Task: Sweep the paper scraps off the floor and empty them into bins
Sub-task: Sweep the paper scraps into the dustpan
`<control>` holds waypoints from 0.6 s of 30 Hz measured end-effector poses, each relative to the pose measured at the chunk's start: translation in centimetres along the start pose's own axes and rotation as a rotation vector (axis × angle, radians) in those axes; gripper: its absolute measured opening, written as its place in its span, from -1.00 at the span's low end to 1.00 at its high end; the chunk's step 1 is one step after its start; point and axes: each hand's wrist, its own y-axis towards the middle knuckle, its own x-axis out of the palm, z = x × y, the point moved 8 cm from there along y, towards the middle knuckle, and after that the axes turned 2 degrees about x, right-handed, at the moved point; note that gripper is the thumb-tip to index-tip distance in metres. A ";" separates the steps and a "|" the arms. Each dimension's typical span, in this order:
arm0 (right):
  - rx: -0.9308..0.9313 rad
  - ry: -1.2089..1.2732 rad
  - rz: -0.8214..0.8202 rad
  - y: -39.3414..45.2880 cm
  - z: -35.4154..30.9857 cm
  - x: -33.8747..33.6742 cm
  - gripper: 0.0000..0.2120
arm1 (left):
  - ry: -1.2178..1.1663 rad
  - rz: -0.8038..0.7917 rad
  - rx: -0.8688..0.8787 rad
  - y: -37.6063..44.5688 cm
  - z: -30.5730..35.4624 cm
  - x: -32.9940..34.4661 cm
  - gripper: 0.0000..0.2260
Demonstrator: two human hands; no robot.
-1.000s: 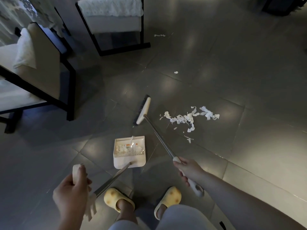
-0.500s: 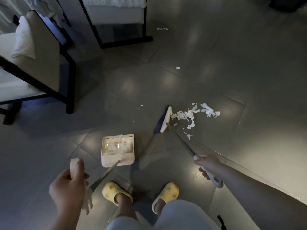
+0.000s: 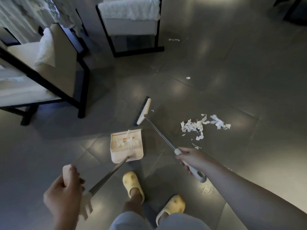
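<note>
A cream dustpan (image 3: 127, 155) stands on the grey tile floor in front of my feet, with white paper scraps (image 3: 123, 142) inside it. My left hand (image 3: 64, 195) grips the top of its long metal handle. My right hand (image 3: 191, 159) holds the grey grip of the broom. The broom head (image 3: 144, 111) sits just beyond the dustpan's far right corner. A pile of torn white paper strips (image 3: 201, 126) lies on the floor to the right of the broom. Single scraps lie farther off: one small scrap (image 3: 188, 78) and one far strip (image 3: 174, 40).
A black-framed chair with pale cushions (image 3: 49, 77) stands at the left. A second chair with a white cover (image 3: 131, 22) stands at the back. My two yellow slippers (image 3: 132, 184) are just behind the dustpan. Dark furniture legs (image 3: 289, 12) show at the top right.
The broom head swung left from the edge of the paper pile to the dustpan's far corner. The pile stays where it was. The dustpan has barely moved.
</note>
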 end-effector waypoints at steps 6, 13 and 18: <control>0.088 -0.055 -0.039 2.7 -2.4 3.0 -0.59 | 0.056 -0.083 0.006 3.3 1.0 2.5 -0.67; 0.185 -0.107 0.123 0.5 -1.3 -1.4 -0.68 | 0.059 -0.134 -0.024 7.2 0.9 4.2 -0.58; 0.120 -0.155 0.183 -0.8 -5.7 -0.2 -0.70 | 0.032 -0.175 -0.029 11.7 2.4 5.3 -0.58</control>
